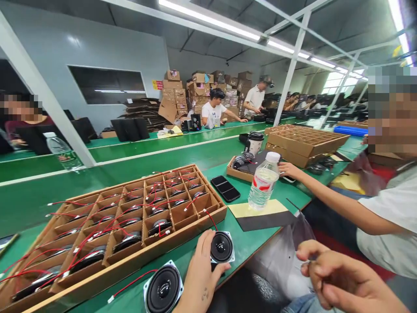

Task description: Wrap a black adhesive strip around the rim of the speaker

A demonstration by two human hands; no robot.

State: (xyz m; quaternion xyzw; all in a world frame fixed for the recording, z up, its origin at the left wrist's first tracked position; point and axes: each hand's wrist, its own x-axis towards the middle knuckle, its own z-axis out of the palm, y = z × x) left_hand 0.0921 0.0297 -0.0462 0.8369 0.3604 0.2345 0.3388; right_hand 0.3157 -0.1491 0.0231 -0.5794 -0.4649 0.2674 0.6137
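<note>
Left hand on a small speaker at the near edge of the green counter.

The small speaker (222, 248) sits cone-up, just right of the cardboard tray (182, 237), its red wire leading up to the tray's corner; the left hand (200, 278) rests against it, fingers spread, its grip loose and not clamped. A larger speaker (163, 289) lies just left of that hand. The right hand (339, 278) hovers off the counter, fingers curled with nothing seen in its grip. Farther right, a water bottle (263, 182) stands near a co-worker's hand (288, 170).

Bare hands, small tattoo on left hand (200, 278); blue jeans.
</note>
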